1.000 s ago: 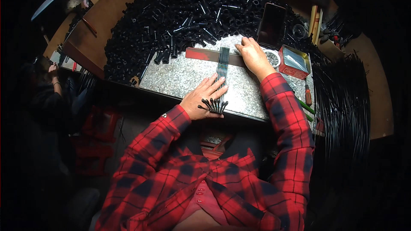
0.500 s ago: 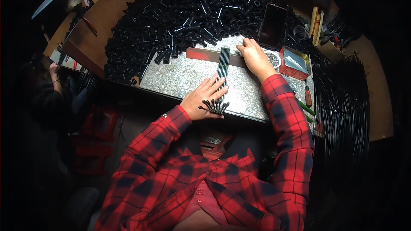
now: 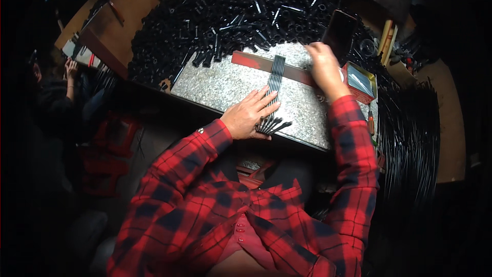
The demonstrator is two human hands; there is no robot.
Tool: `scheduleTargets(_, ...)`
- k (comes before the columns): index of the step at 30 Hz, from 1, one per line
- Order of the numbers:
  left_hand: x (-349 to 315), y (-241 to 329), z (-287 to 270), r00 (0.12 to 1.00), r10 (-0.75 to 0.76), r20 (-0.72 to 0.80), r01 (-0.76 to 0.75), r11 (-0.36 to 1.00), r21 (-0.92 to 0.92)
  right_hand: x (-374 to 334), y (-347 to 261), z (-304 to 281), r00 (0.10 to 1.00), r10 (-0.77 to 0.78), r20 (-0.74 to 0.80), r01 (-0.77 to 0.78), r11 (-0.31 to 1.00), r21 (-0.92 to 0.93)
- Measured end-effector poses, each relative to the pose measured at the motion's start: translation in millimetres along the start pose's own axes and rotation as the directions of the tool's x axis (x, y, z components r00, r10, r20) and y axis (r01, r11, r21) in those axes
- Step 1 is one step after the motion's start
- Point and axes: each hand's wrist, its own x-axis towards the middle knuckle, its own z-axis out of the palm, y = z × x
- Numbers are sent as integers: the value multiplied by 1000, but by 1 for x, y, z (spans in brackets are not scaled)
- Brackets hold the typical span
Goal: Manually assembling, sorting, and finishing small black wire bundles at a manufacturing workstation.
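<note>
A row of thin dark rods (image 3: 277, 72) lies side by side across a flat red-and-grey bar (image 3: 247, 59) on the speckled board (image 3: 205, 87). My left hand (image 3: 246, 115) holds the rods near their close end, fingers laid over them and thumb beneath. Their black knobbed ends fan out beside the thumb. Beyond the bar's right end, my right hand (image 3: 327, 72) is raised near a dark phone (image 3: 341, 33). Its fingers are bent and smeared by motion, so anything in them cannot be made out. This hand mostly covers a small white-rimmed dish.
Black tubular parts (image 3: 230, 15) are heaped behind the board. At right stand a red-and-yellow tin (image 3: 360, 92), a screwdriver (image 3: 370, 123) and a mass of long thin rods (image 3: 410, 138). A brown panel (image 3: 102, 54) stands at left, with a co-worker's hand (image 3: 71, 66) beyond it.
My right hand has moved up and right, away from the bar. My left hand stays on the rods, whose knobbed ends now point more to the right. The whole view has shifted slightly.
</note>
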Motion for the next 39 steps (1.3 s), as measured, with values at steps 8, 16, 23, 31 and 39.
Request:
scheduleTargets(8, 0, -3, 0, 1000, 12, -21, -12, 1000, 16, -52, 111, -72, 797, 520, 307, -337, 804, -489)
scheduleTargets(16, -7, -4, 1, 1000, 9, -14, -9, 999, 47, -55, 80, -85, 767, 545, 340, -385, 813, -436)
scheduleTargets(23, -6, -3, 2, 999, 17, -37, -17, 1000, 12, -66, 84, -87, 865, 470, 175, -380, 842, -383)
scheduleTargets(31, 0, -3, -8, 998, 57, 3, -57, 998, 38, -54, 13, -110, 923, 375, -81, -384, 910, -155)
scheduleTargets(39, 4, 4, -4, 995, 12, 100, -25, 991, 132, -85, -31, -114, 952, 304, 27, -304, 952, 26)
